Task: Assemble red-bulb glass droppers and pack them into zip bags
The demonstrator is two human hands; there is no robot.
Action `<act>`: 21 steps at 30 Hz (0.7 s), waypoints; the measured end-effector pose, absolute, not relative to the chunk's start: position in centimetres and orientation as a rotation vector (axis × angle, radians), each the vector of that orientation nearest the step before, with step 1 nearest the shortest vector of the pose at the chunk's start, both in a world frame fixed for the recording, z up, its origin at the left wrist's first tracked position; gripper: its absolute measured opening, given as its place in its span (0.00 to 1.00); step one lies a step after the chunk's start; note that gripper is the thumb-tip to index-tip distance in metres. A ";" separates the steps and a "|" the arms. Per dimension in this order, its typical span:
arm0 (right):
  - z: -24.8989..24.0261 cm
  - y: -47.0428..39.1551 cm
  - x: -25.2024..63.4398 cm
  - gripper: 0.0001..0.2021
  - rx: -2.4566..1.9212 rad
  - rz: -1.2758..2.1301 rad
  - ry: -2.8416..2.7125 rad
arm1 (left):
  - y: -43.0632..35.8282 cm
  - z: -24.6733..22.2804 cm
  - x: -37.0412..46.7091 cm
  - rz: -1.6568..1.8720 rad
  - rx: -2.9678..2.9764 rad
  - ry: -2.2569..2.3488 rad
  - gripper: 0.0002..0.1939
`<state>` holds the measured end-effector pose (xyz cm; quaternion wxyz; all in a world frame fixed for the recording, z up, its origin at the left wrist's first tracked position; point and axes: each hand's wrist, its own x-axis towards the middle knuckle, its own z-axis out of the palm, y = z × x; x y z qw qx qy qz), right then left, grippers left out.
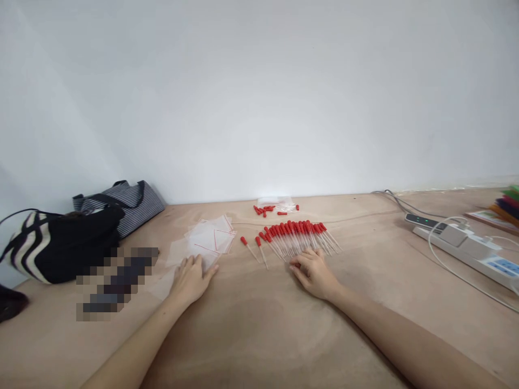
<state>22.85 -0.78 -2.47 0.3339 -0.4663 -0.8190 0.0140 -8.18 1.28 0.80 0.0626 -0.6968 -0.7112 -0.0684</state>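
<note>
Clear plastic zip bags (208,235) with red lines lie in a loose pile left of centre. My left hand (190,278) rests on the near edge of that pile, palm down, fingers apart. Many droppers with red bulbs (300,229) and clear stems lie side by side in a fanned row at the centre. Two droppers (258,243) lie apart at the row's left end. My right hand (312,270) is at the near side of the row, by the stem tips, its fingers curled; whether it holds anything is hidden.
Loose red bulbs (263,210) lie by a clear bag (279,203) near the wall. Black and striped bags (130,202) stand at left, near a blurred dark object. A power strip (470,254) with cables and coloured items (508,208) are at right.
</note>
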 end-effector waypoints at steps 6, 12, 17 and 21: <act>-2.5 -0.8 22.9 0.05 -1.177 0.039 -2.198 | 0.6 0.8 -8.8 -0.078 -2.185 -2.085 0.14; -2.5 -0.8 23.0 0.05 -1.174 0.081 -2.200 | 0.5 1.4 -8.7 -0.061 -2.121 -2.077 0.16; -2.5 -0.9 22.9 0.05 -1.181 0.087 -2.182 | -0.1 1.1 -8.5 -0.316 -2.122 -1.868 0.17; -2.2 -1.0 22.9 0.06 -1.169 0.100 -2.173 | -1.7 -0.2 -6.2 -0.638 -2.555 -1.085 0.17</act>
